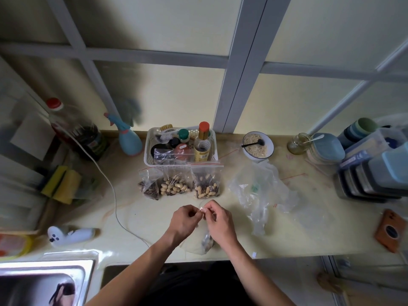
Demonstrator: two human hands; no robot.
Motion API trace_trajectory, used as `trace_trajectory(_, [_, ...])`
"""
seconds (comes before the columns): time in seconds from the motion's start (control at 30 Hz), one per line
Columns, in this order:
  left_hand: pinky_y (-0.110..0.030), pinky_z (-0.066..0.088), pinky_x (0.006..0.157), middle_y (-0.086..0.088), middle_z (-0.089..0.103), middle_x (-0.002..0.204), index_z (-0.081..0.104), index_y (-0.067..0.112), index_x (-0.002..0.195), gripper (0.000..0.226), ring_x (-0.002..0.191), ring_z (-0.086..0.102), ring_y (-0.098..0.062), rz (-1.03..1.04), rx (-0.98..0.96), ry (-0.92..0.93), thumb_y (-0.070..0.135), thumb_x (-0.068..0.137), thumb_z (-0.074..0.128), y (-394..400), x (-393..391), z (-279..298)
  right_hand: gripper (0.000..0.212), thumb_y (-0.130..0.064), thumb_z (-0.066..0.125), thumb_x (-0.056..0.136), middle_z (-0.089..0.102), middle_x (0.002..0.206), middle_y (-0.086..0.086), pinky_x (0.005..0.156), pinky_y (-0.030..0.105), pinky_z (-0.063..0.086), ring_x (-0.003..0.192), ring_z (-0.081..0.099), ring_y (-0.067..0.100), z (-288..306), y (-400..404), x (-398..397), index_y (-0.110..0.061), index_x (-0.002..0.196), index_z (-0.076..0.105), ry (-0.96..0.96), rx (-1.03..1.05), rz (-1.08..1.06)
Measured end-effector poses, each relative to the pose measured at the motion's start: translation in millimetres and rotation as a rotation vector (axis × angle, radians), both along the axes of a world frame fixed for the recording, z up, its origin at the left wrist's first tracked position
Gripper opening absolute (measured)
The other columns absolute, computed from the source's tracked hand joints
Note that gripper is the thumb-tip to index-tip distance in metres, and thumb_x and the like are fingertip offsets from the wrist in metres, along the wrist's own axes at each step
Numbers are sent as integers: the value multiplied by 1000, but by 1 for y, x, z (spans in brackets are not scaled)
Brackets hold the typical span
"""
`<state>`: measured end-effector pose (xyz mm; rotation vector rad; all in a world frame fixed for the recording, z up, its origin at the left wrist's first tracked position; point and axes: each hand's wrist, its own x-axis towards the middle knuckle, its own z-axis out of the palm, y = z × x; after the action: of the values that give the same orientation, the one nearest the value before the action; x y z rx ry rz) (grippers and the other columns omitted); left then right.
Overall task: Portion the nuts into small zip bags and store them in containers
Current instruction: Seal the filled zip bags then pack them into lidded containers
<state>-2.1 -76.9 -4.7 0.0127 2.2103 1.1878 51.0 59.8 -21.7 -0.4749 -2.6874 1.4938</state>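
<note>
Lower centre of the frame: both hands meet above the worktop [287, 237] at the mouth of a small zip bag [207, 240], whose nut-filled belly hangs below the wrists, near the front edge. The left hand [184, 219] has its grip pinched together on one side of the bag's top strip; the right hand [217, 221] pinches the other side, fingertips nearly touching. Whether the seal is already pressed closed cannot be told, since the fingers cover it. Three filled bags [180, 184] stand in a row at mid-frame, propped against a white basket [154, 160] of bottles: the left one holds dark seeds, the middle one peanuts, the right one a mix. A crumpled clear plastic bag [258, 191] lies to their right, and a bowl [257, 143] of pale flakes with a black spoon sits behind it. Stacked lidded containers [371, 173] occupy the right edge of the frame, well apart from the hands. Judged risks: a seal pressed only in part would let nuts spill once the bag is tipped or carried; a nut or crumb caught in the zip track would stop it closing; the bag, hanging near the edge, could drop to the floor if either pinch slips. The standing bags lean loosely and could topple if brushed by a reaching arm.
</note>
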Motion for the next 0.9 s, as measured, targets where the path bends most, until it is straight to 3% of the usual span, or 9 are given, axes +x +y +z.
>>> trace_trajectory(0.1, [-17, 40, 54, 1, 71, 66, 70, 21, 78, 18, 53, 60, 0, -14, -10, -10, 31, 91, 62, 3, 0, 3, 21, -7, 57, 95, 63, 71, -17, 58, 22, 44, 62, 57, 9, -3, -2, 1, -24, 82, 56, 12, 33, -66])
trace_trajectory(0.2, [-14, 36, 48, -1, 71, 66, 71, 15, 82, 17, 47, 54, 2, 10, -11, -20, 26, 91, 61, 4, 5, 3, 20, -9, 59, 95, 61, 69, -17, 61, 26, 46, 60, 54, 9, -7, -2, 3, -23, 81, 57, 9, 24, -123])
trace_trajectory(0.43, [-22, 46, 60, 5, 65, 64, 65, 18, 74, 18, 64, 66, -12, 72, 49, 12, 23, 91, 66, 0, 10, -2, 8, -19, 64, 95, 70, 81, -13, 70, 18, 48, 75, 63, 3, -6, 1, 4, -21, 87, 67, -129, -152, -91])
trace_trajectory(0.57, [-20, 46, 58, 4, 67, 68, 67, 14, 81, 16, 63, 66, -8, 28, 63, -13, 24, 93, 65, -2, 12, -5, 16, -16, 61, 95, 66, 74, -17, 63, 15, 43, 67, 56, 0, -5, -2, 7, -21, 81, 65, -146, -135, -55])
trace_trajectory(0.7, [-22, 48, 60, 0, 70, 72, 70, 8, 89, 20, 60, 67, -6, 19, 51, -74, 26, 95, 61, -4, 15, -8, 15, -15, 59, 95, 67, 76, -10, 67, 28, 49, 68, 58, 7, -9, -6, 9, -18, 82, 64, -156, -92, -91])
trace_trajectory(0.83, [-24, 50, 64, 1, 70, 71, 72, 9, 88, 15, 61, 65, -7, 26, 84, -100, 21, 94, 64, -9, 13, -9, 13, -18, 62, 96, 68, 77, -11, 66, 19, 46, 68, 58, 0, -11, -8, 11, -17, 84, 67, -171, -129, -124])
trace_trajectory(0.9, [-26, 50, 65, 3, 69, 69, 71, 11, 86, 13, 60, 64, -5, 39, 90, -88, 20, 93, 66, -11, 13, -10, 12, -25, 64, 95, 69, 77, -12, 69, 26, 52, 68, 60, 1, -13, -6, 11, -19, 85, 69, -195, -187, -122])
